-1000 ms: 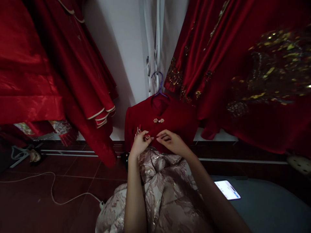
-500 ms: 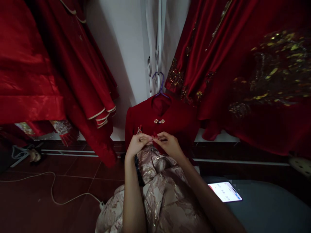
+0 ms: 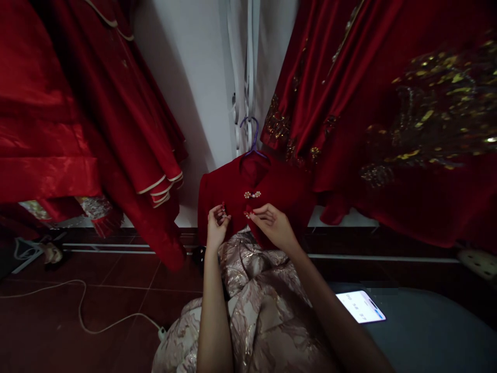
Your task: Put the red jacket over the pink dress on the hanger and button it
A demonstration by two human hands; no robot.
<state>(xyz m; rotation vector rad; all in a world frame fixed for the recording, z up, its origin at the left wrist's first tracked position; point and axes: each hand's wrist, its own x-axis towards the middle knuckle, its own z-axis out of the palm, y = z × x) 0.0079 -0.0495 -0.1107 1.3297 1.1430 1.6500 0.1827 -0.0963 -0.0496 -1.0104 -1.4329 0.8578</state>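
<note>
A red jacket (image 3: 285,181) hangs in front of me with a gold-and-pearl beaded frog fastener (image 3: 252,195) on its chest. My left hand (image 3: 217,228) is curled at the jacket's left front, thumb and fingers closed around a small red-and-silver beaded ornament (image 3: 224,209). Below the frog fastener, my right hand (image 3: 275,226) pinches a small red piece with beads (image 3: 249,213) at the front opening. How that piece joins the cloth is too small to tell. Shiny pale brocade cloth (image 3: 267,311) lies below my hands and between my forearms.
A purple hanger (image 3: 254,137) carries the jacket against a white metal stand. Red garments (image 3: 155,145) hang at left, and sequinned red ones (image 3: 388,207) at right. A lit phone (image 3: 361,306) lies on a dark rounded surface at lower right. A white cable (image 3: 83,316) crosses the tiled floor.
My left hand has come away from the right, moving left to the beaded ornament. The right hand stays near the front opening. The view has shifted slightly.
</note>
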